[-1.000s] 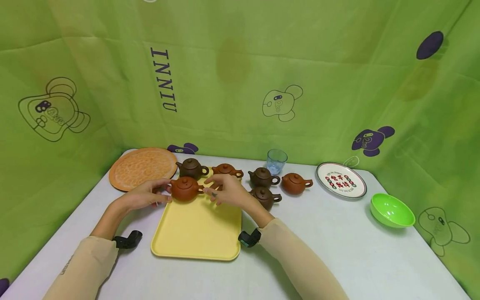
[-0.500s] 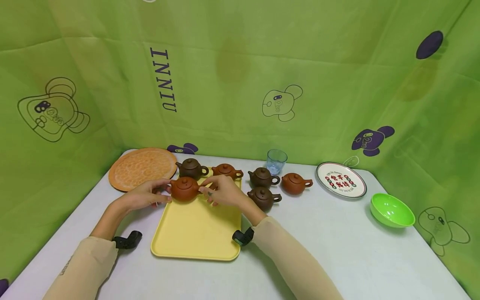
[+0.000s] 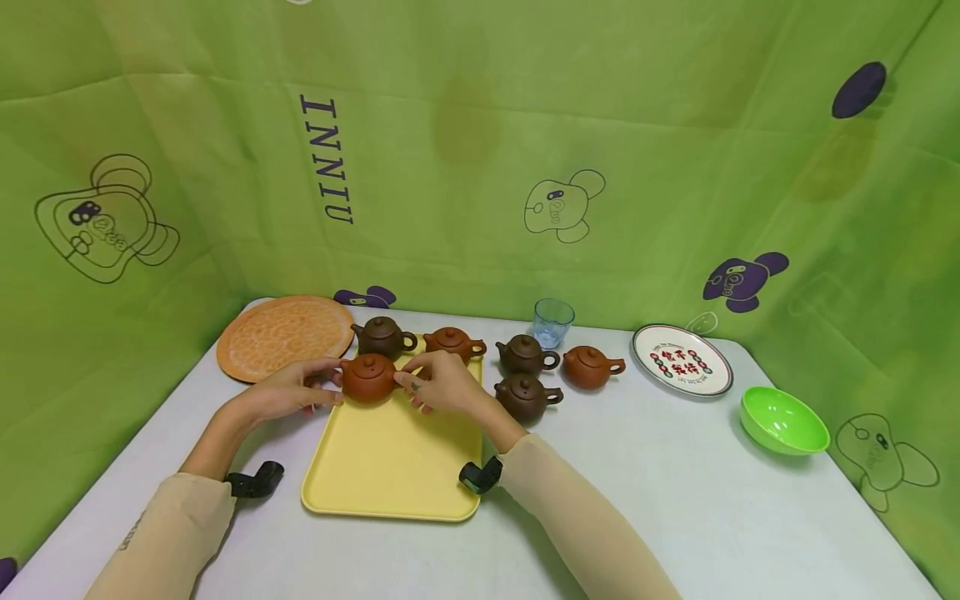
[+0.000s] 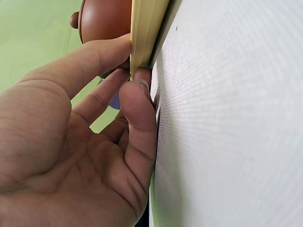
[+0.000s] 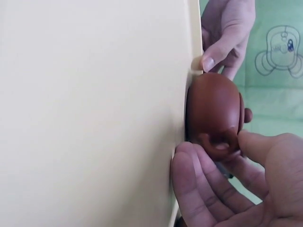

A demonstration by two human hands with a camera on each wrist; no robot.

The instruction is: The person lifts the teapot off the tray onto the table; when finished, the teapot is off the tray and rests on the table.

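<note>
A reddish-brown teapot (image 3: 367,379) stands at the left side of the yellow tray (image 3: 393,467), its spout to the left. My left hand (image 3: 292,388) holds it at the spout side, the thumb resting by the tray's rim in the left wrist view. On the other side, my right hand (image 3: 444,382) pinches the teapot's handle between thumb and fingers. Behind the held pot are a dark brown teapot (image 3: 381,337) and another reddish teapot (image 3: 450,340) at the tray's far end. The left index fingertip is partly hidden.
Right of the tray stand two dark teapots (image 3: 527,398) and a reddish teapot (image 3: 588,367). A blue glass (image 3: 553,323) is behind them. Farther right lie an oval plate (image 3: 682,361) and a green bowl (image 3: 785,422). A round orange mat (image 3: 285,333) lies at the back left.
My right hand has moved left to the teapot's handle, and its fingers have closed on it. The left hand and the teapot have stayed in place.
</note>
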